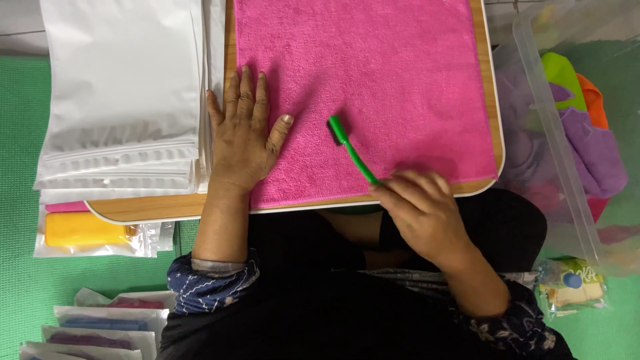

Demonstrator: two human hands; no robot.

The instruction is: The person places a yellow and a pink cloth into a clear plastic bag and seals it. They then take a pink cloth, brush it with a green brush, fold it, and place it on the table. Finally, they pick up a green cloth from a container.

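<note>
The left hand (243,137) lies flat, fingers spread wide, palm down, holding nothing. It sits near the middle-left of the frame, on the left edge of the pink cloth (373,87). The cloth is square, soft & fuzzy like a towel. It covers most of a wood tray (143,208) w/ round corners & a thin white rim.

The right hand (420,207) is at lower middle-right, fingers pinched tight round the end of a green brush (351,151). The brush is thin, hard plastic, w/ a long stick handle. Its small dark head touches the cloth at mid frame, just right of the left thumb. The handle slants down & right to the fingers.

Upper left: a pile of white bags (120,93), smooth & flat, w/ ridged zip strips at the bottom. Under them, at left, a clear pack w/ smth yellow (83,230) inside. Bottom left: a row of clear packs (100,327) w/ pink, blue & purple stuff in them.

Right side: a clear plastic bin (553,153) w/ soft cloths in purple, green, orange. Below it, lower right, a small crinkly packet (573,285). All of it sits on a green mat (20,267). Dark sleeves w/ a small white print cover both arms.
</note>
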